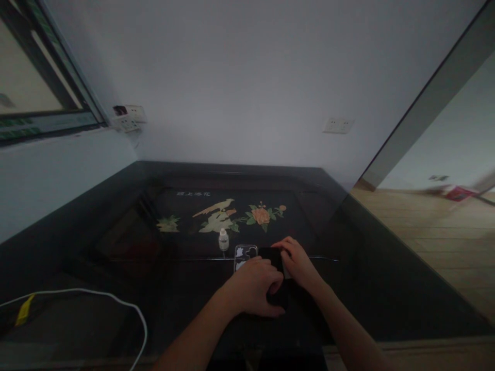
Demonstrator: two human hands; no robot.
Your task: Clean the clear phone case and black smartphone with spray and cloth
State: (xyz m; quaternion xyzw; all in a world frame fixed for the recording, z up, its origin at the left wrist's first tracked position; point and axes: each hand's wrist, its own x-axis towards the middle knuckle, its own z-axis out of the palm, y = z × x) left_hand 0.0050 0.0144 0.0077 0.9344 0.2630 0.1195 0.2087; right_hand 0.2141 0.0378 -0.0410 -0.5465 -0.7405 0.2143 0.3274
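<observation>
A dark, flat phone (271,254) lies on the glossy black tabletop in front of me, partly covered by both hands. My left hand (255,286) is closed around its lower left side, fingers curled and thumb near the lower end. At the upper right edge, my right hand (297,261) grips it with bent fingers. A small pale piece (286,272) shows under the right palm; its kind is unclear. Just left of the phone is a clear phone case (246,251) with white patches, its lower part hidden by my left hand. Beyond it stands a small white-capped bottle (223,240).
The black table (371,288) carries an inlaid bird-and-flower picture (261,215). A white cable (96,292) with a yellow tag (25,310) curves across the left front. Wall sockets (338,125) and a power strip (127,122) are behind; a window (42,67) is at left.
</observation>
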